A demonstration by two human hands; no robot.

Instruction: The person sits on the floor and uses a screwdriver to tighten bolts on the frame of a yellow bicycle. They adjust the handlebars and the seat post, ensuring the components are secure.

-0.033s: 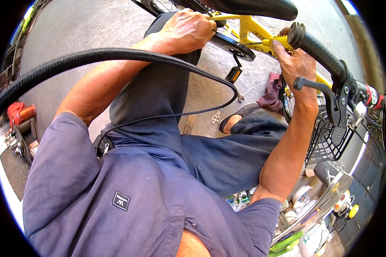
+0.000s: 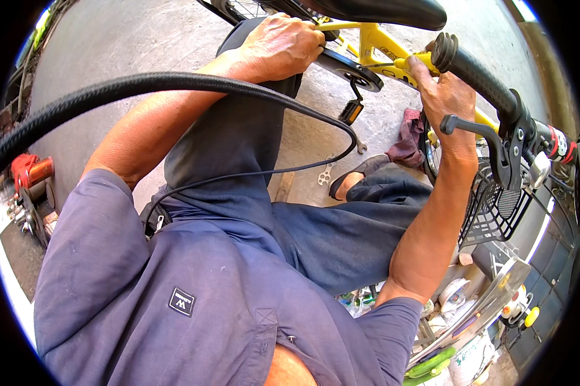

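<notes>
Concrete floor (image 2: 142,45) spreading under yellow bike frame (image 2: 373,45), far centre. Nothing appearing shifted; work holding steady. Left hand (image 2: 280,45) clenching around crank arm (image 2: 348,67) near pedal (image 2: 351,110). Right hand (image 2: 447,96) gripping yellow frame tube beside handlebar grip (image 2: 476,71). Black hose (image 2: 174,83) looping across near left.

The grey concrete floor (image 2: 142,38) carried everything. On it lay a flat silver metal wrench (image 2: 325,174) (near the person's sandalled foot (image 2: 354,177)), a crumpled dark red rag (image 2: 407,138) beside the bicycle wheel, and a red cylindrical canister (image 2: 36,172) at the left edge.
</notes>
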